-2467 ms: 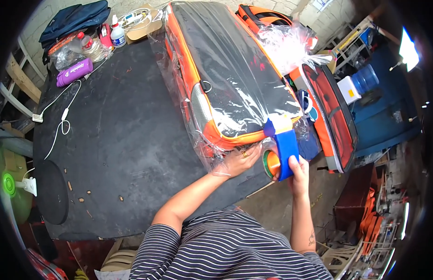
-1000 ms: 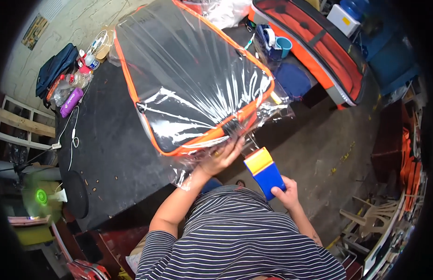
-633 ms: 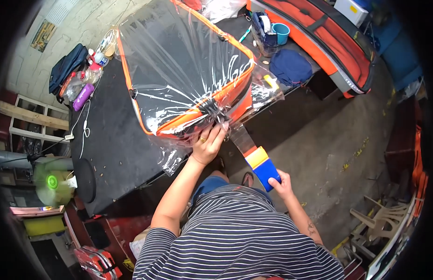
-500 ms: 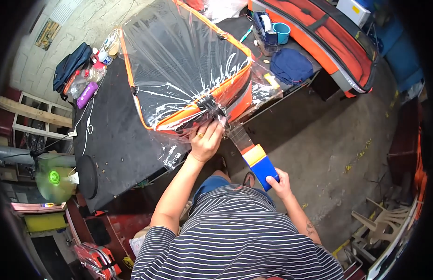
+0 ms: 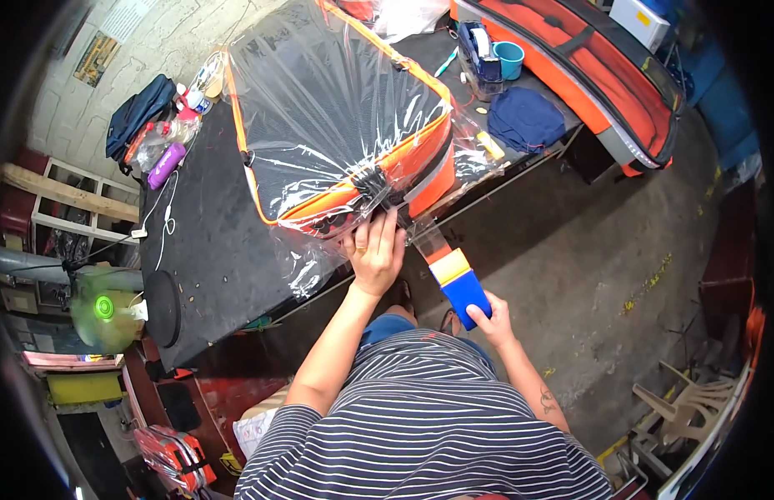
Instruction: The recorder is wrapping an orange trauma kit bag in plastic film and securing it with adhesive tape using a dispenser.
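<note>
A large orange-and-black bag [image 5: 433, 185] wrapped in clear plastic film [image 5: 320, 100] sits on the black table. Its film is pulled into a gathered bunch [image 5: 372, 183] at the near side. My left hand [image 5: 377, 257] lies against the film just below that bunch, fingers stretched upward; the fingertips are partly lost in shiny plastic. In my right hand [image 5: 492, 322] is a blue tape dispenser [image 5: 463, 293] with a yellow end, gripped by its lower part. A strip of clear tape [image 5: 428, 238] runs from the dispenser up to the film near my left fingertips.
The black table [image 5: 216, 275] carries a purple bottle [image 5: 166, 165], a teal cup [image 5: 508, 60], another tape dispenser [image 5: 480, 62] and a dark blue cloth [image 5: 526, 118]. An open orange case [image 5: 603, 125] stands at the right. A fan [image 5: 103, 308] is at the left, plastic chairs [image 5: 695, 396] at the lower right.
My right hand and the dispenser have moved slightly up and left, nearer the bag. The left hand's fingers are more stretched out against the film. The whole view has shifted slightly.
</note>
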{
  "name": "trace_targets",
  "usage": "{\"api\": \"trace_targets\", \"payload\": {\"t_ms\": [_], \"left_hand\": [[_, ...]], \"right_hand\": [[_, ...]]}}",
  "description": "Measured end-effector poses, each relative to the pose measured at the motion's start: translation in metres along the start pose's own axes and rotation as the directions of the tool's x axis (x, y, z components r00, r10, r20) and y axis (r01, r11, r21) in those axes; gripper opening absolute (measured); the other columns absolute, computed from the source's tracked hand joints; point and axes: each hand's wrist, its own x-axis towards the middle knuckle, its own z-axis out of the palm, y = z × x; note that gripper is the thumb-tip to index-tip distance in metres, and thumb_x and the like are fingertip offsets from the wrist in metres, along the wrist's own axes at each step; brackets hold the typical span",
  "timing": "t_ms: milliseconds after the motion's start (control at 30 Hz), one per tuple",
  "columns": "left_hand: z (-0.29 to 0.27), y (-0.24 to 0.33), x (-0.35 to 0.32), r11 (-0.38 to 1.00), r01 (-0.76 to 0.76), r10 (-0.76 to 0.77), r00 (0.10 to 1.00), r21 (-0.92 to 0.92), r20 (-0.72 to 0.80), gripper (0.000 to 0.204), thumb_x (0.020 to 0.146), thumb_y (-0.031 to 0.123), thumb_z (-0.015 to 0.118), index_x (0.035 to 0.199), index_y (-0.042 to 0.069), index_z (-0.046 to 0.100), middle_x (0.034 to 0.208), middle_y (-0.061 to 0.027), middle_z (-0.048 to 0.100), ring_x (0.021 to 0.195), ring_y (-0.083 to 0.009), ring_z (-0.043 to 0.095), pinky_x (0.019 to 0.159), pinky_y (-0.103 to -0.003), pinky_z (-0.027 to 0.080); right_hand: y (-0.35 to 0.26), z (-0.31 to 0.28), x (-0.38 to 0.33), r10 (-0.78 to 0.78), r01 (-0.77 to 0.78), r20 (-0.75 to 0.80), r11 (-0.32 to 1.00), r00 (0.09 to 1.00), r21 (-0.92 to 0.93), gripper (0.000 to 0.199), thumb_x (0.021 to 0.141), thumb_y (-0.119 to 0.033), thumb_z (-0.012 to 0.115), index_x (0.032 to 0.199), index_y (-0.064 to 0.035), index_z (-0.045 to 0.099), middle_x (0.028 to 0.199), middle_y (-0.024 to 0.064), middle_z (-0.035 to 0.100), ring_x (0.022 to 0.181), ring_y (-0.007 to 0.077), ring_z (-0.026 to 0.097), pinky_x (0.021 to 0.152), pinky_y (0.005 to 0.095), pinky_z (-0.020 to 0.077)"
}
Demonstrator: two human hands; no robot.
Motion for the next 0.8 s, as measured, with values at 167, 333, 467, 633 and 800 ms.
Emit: {"api": "trace_targets", "payload": {"t_ms": [167, 333, 467, 633, 800], "left_hand": [[-0.004, -0.011, -0.023, 0.968, -0.235, 0.22, 0.964, -0.093, -0.149, 0.028, 0.069, 0.01, 0.073, 0.095, 0.013, 0.062, 0.105, -0.0041, 0.058, 0.1, -0.0228, 0.054, 0.087, -0.038, 0.039], [-0.025, 0.02, -0.025, 0.758, 0.28, -0.26, 0.958, -0.589, 0.12, 0.023, 0.07, 0.005, 0.072, 0.091, 0.003, 0.061, 0.092, -0.0114, 0.058, 0.084, -0.0258, 0.059, 0.075, -0.036, 0.047], [-0.032, 0.009, -0.014, -0.538, 0.365, -0.682, 0.341, -0.759, 0.647, 0.029, 0.089, 0.02, 0.064, 0.113, 0.01, 0.051, 0.111, -0.0062, 0.058, 0.096, -0.0183, 0.057, 0.081, -0.032, 0.045], [-0.038, 0.013, -0.03, -0.429, 0.487, -0.644, 0.426, -0.761, 0.636, 0.039, 0.087, 0.009, 0.064, 0.123, 0.009, 0.049, 0.1, -0.0033, 0.053, 0.092, -0.0152, 0.056, 0.078, -0.027, 0.046], [-0.059, 0.022, 0.009, -0.517, 0.39, -0.584, 0.489, -0.762, 0.648, 0.04, 0.087, 0.005, 0.062, 0.126, 0.007, 0.05, 0.113, -0.0055, 0.052, 0.1, -0.0166, 0.055, 0.084, -0.028, 0.046]], "right_hand": [[0.001, 0.001, 0.018, 0.048, -0.046, 0.028, 0.998, 0.998, -0.044, 0.033, 0.082, -0.027, 0.067, 0.094, 0.0034, 0.062, 0.064, 0.0036, 0.06, 0.054, 0.0069, 0.055, 0.052, 0.0249, 0.0456], [0.012, 0.002, 0.037, -0.128, 0.127, 0.004, 0.984, 0.992, -0.128, 0.033, 0.083, -0.026, 0.067, 0.095, 0.0036, 0.061, 0.065, 0.0039, 0.059, 0.051, 0.0075, 0.054, 0.045, 0.0251, 0.044], [-0.008, -0.012, 0.013, 0.086, -0.086, 0.057, 0.996, 0.995, -0.007, 0.035, 0.082, -0.027, 0.068, 0.093, 0.0052, 0.062, 0.07, 0.0048, 0.063, 0.066, 0.0084, 0.057, 0.059, 0.0268, 0.0475], [-0.021, -0.033, -0.027, 0.169, -0.176, 0.09, 0.982, 0.981, 0.073, 0.038, 0.078, -0.027, 0.069, 0.098, 0.0043, 0.063, 0.08, 0.0031, 0.064, 0.071, 0.0077, 0.054, 0.065, 0.0231, 0.0445], [-0.063, -0.047, -0.044, 0.218, -0.261, 0.172, 0.918, 0.961, 0.297, 0.042, 0.08, -0.028, 0.068, 0.101, 0.0075, 0.061, 0.079, 0.0057, 0.064, 0.064, 0.0079, 0.059, 0.057, 0.0214, 0.0483]]}}
